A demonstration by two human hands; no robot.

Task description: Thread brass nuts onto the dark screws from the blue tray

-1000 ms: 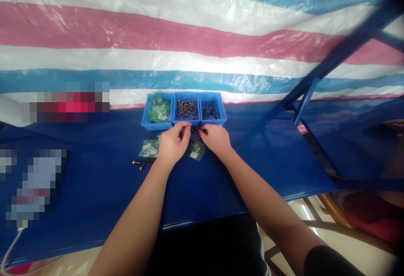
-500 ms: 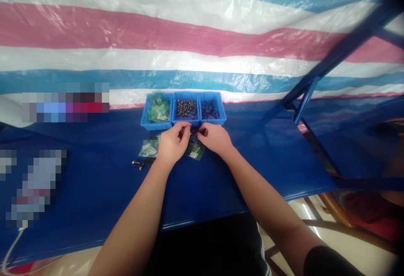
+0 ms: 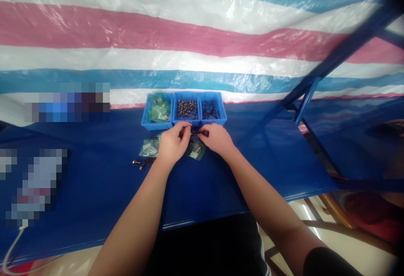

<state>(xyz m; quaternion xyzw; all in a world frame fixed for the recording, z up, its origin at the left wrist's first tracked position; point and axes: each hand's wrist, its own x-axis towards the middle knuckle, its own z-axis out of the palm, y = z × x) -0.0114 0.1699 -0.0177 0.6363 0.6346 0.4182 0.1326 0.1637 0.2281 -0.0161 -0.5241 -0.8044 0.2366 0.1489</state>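
Note:
My left hand [image 3: 172,143] is closed in a pinch in front of the middle blue bin; whatever its fingertips hold is too small to make out. Just right of it, my right hand [image 3: 217,138] has thumb and fingers curled together, and I cannot make out what is between them. Small dark parts [image 3: 193,132] show in the gap between the hands. Beside the left wrist lies a clear bag of small parts [image 3: 148,148]. A second bag [image 3: 196,150] sits below and between the hands. Loose bolts [image 3: 141,164] lie near my left forearm.
Three blue bins stand side by side: the left [image 3: 153,126] holds green-tinted bags, the middle [image 3: 186,123] metal fasteners, the right [image 3: 214,122] dark screws. A striped tarp [image 3: 189,44] hangs behind the blue table [image 3: 202,196]. A blue metal frame [image 3: 318,72] rises at right.
My right hand has shifted very slightly to the right, with its fingertips a little farther from my left hand. The left hand stays in its pinch at nearly the same spot.

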